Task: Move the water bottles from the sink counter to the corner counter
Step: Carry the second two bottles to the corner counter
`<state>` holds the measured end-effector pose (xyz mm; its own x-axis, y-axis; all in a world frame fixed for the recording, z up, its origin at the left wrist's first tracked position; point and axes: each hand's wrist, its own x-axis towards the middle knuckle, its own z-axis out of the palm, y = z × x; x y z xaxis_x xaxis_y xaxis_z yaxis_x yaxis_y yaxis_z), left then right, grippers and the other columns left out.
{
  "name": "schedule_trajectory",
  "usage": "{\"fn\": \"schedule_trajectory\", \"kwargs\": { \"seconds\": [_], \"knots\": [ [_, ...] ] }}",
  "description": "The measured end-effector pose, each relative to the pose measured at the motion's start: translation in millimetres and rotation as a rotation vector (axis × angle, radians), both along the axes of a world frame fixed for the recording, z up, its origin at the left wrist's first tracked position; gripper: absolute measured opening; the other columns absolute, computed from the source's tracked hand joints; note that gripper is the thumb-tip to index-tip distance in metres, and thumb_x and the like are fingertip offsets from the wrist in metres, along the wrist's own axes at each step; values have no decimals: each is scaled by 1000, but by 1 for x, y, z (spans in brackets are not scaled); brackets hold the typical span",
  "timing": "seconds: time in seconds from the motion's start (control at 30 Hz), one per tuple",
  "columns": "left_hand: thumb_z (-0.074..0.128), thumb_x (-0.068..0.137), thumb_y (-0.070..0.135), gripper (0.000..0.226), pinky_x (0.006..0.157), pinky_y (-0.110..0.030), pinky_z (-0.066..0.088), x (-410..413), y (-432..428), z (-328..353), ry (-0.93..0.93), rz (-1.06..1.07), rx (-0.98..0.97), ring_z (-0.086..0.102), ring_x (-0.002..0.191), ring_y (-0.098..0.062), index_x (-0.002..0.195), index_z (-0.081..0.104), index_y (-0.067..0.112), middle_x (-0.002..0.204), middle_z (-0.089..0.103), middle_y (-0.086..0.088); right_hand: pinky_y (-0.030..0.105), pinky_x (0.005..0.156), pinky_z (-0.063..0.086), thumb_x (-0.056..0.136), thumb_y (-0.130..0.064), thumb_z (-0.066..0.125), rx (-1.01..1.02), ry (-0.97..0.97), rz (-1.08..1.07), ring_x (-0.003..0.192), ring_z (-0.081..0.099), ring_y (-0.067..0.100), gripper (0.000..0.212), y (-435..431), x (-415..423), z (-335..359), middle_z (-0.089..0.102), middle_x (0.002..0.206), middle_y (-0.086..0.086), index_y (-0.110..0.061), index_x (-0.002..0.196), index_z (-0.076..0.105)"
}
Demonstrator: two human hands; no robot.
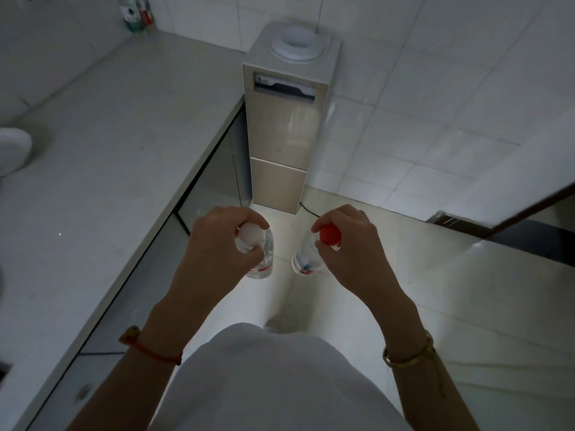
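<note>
**A:** What is the left hand (214,247) doing now?

**B:** It is gripping the white-cap bottle (264,264) at the neck, with the fingers curled round just under the cap. The bottle is hanging upright over the floor, just beside the counter (93,150) edge at the left of the frame.

**A:** And the right hand (345,244)?

**B:** It is pinching the red-cap bottle (303,262) in the same way, right of centre. Both bottles are hanging in the air, apart from each other, and are not yet on any counter.

**A:** Where are they going, in your opinion?

**B:** I am guessing the upper left of the frame. Two corner bottles (137,14) are standing there against the tiles.

**A:** How is one doing this step well?

**B:** I am thinking a neck grip is letting the bottles swing. So I am advising slow steps, lifting both above the counter edge before moving left. I am also advising to set them down beside the standing pair, not against it.

**A:** Is there room for moving?

**B:** The counter top is lying wide toward the corner. A white round thing (12,150) is sitting at the left edge of the frame, well apart from that way. The dispenser (289,119) is standing at upper centre, just beside the counter end, so the red-cap bottle is needing care there. The door (529,188) at the right is well apart.
</note>
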<state>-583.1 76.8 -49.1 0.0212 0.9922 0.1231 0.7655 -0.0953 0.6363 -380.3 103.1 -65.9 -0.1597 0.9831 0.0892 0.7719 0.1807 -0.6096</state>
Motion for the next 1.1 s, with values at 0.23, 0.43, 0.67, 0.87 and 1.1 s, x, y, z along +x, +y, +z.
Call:
{"fn": "schedule_trajectory", "kwargs": {
  "seconds": [0.23, 0.43, 0.67, 0.87, 1.1],
  "knots": [
    [79, 64, 9, 31, 65, -10, 41, -11, 79, 4, -8, 62, -21, 58, 76, -10, 92, 71, 21, 87, 67, 5, 19, 69, 38, 79, -12, 64, 16, -28, 50, 84, 51, 15, 18, 90, -10, -3, 52, 95, -3, -25, 91, 61],
    [78, 63, 11, 32, 61, -2, 37, -12, 145, 2, -2, 137, -37, 55, 71, 2, 90, 70, 26, 78, 61, 16, 23, 73, 37, 80, -11, 64, -19, -34, 114, 85, 51, 15, 16, 163, -12, -9, 53, 96, -1, -22, 92, 62],
    [78, 62, 10, 34, 65, -9, 43, -2, 230, -1, -25, 249, -45, 58, 72, -2, 88, 69, 30, 79, 65, 13, 16, 82, 38, 76, -5, 72, -9, -18, 214, 93, 52, 13, 19, 266, -12, -13, 64, 99, 4, -12, 92, 65],
    [78, 64, 8, 33, 71, -28, 54, 11, 306, 8, -47, 380, -12, 62, 76, -12, 91, 72, 25, 87, 70, 2, 22, 87, 42, 77, -9, 72, -4, -43, 372, 98, 54, 16, 20, 368, -9, -3, 61, 100, 1, -13, 94, 63],
    [78, 64, 6, 32, 66, -13, 45, 13, 376, 18, -46, 526, 29, 61, 73, -10, 91, 73, 22, 84, 70, 4, 19, 85, 44, 78, -10, 70, 2, -54, 533, 97, 53, 15, 19, 469, -22, 5, 58, 100, -1, -13, 95, 62]
  ]
}}
